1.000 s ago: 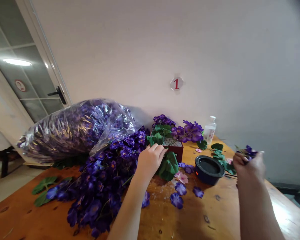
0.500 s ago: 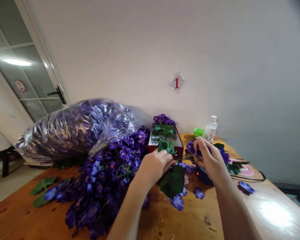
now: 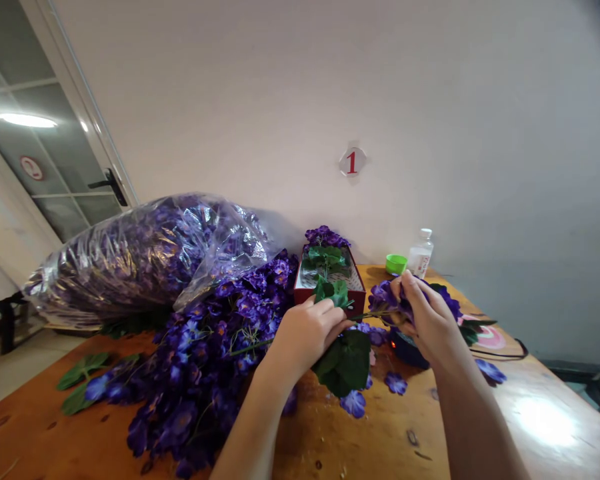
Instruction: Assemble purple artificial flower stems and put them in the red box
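In front of the red box, my left hand [image 3: 313, 328] is closed around the green stem [image 3: 363, 317] of an artificial flower. Dark green leaves [image 3: 344, 363] hang below its fingers. At the stem's right end, purple petals [image 3: 383, 297] show beside my right hand [image 3: 423, 310], which pinches the flower head with closed fingers. Under the right hand sits a dark blue round device [image 3: 407, 353] with a small orange light; its top is mostly hidden. Loose purple petals [image 3: 353, 403] lie on the wooden table [image 3: 370, 447] between my forearms.
A heap of purple flowers [image 3: 195, 373] covers the table's left half, before a clear plastic bag [image 3: 145, 260] full of flowers. The red box [image 3: 356, 300] stands near the wall. A green cup [image 3: 396, 264] and a white bottle [image 3: 421, 253] are behind my right hand; a black cable [image 3: 510, 357] lies to the right.
My right hand has shifted slightly at the flower head, still pinching it. My left hand keeps its hold on the stem. The whole view has moved a little.
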`<state>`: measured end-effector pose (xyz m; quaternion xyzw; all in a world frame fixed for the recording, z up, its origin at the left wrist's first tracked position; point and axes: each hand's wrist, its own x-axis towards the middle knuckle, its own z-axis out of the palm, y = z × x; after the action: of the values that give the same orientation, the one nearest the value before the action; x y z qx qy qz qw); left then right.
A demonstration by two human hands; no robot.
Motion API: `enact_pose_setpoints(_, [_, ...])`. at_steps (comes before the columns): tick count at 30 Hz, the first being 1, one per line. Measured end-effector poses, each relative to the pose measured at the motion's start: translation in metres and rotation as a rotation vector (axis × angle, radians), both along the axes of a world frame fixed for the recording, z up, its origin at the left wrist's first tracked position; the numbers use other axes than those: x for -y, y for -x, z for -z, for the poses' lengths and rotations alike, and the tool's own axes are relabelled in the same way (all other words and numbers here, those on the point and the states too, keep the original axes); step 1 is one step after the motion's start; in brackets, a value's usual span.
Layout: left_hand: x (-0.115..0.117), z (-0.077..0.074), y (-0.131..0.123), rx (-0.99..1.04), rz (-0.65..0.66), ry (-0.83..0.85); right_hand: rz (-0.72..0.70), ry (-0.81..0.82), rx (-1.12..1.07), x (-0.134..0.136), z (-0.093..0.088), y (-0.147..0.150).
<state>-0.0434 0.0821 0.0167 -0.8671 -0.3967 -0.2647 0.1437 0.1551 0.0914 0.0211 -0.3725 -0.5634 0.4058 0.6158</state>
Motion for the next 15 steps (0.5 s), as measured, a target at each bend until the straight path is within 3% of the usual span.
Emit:
enact_pose_setpoints(9, [0.0014,-0.0006,0.0007,0.002,0.022,-0.029,-0.027,0.016,0.019,0.0033,-0.0048,0.0037])
enact_pose_setpoints(15, [-0.0035,0.0016,0.0003,-0.112,-0.009,-0.041,-0.052,-0.005,0.222,0.0025,-0.0016,-0.0027])
